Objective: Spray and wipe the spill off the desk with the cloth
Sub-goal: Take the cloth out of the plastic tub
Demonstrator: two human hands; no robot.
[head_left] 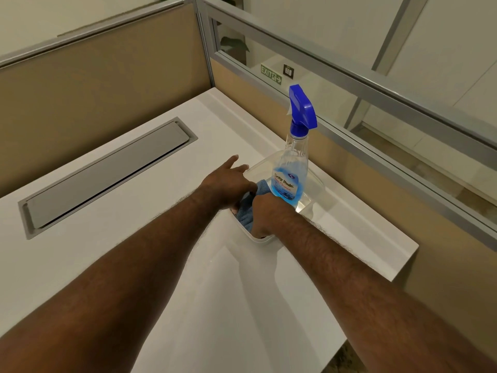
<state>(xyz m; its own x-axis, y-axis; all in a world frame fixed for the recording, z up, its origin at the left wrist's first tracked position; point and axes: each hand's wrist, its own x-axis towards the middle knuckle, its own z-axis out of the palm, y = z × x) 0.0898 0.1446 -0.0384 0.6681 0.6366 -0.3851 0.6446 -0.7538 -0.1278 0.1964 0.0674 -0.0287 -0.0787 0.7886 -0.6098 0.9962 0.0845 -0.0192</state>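
A clear plastic tub [317, 181] stands on the white desk [134, 251] near its right edge. Inside it stands a clear spray bottle [291, 170] with blue liquid and a blue trigger head, upright. A blue cloth [246, 211] lies bunched in the tub's near end. My right hand [265, 214] reaches into the tub and is closed on the cloth. My left hand [231, 181] rests on the tub's left rim, thumb side on the cloth, index finger stretched out over the desk. No spill is visible on the desk.
A grey cable-tray flap [107, 173] is set into the desk at the left. Tan partition panels [94, 84] with metal frames and glass close off the back and right sides. The desk's right edge [403, 262] drops off just past the tub.
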